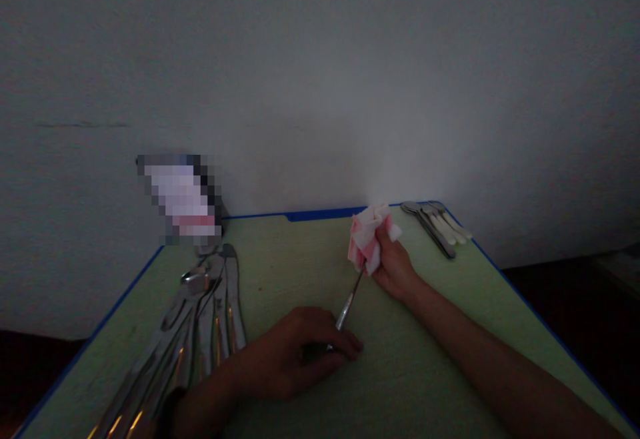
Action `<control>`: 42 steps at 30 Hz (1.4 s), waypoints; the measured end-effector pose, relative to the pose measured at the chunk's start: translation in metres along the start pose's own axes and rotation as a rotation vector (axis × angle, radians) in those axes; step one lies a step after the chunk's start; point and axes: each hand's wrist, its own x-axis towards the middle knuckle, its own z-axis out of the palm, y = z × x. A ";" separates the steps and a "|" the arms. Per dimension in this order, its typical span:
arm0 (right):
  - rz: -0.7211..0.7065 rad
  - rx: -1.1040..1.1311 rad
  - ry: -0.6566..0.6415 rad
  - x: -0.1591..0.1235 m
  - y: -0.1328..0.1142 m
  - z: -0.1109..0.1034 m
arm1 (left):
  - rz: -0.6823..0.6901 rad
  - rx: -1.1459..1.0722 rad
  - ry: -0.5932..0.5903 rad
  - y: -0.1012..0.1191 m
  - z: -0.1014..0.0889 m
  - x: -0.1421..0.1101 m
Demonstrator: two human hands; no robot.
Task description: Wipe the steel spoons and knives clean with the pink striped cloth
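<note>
My left hand (305, 352) is closed, its fingertips pinching the handle end of a metal piece of cutlery (346, 309) above the green tabletop. The far end of that piece disappears into a pink and white cloth (367, 239), so its kind is hidden. Wrapped round the cloth, my right hand (395, 265) grips it against the cutlery's upper end. Just left of my left wrist lies a spread of large metal serving utensils (200, 312), their handles pointing toward me. Beyond my right hand rest several spoons and forks (433, 225), some with white handles.
A pixelated device with a bright screen (180, 192) leans at the back left of the table. The green table (280, 259) has a blue edge and meets a pale wall (310, 92) behind it.
</note>
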 end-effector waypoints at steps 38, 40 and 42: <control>0.115 0.126 -0.079 0.000 0.000 -0.001 | -0.065 0.076 -0.090 0.000 -0.003 0.007; 0.090 0.087 -0.083 -0.001 0.001 -0.001 | -0.054 0.065 -0.088 -0.001 -0.003 0.007; 0.048 0.049 -0.082 -0.003 0.002 -0.001 | -0.044 0.047 -0.097 -0.002 -0.002 0.007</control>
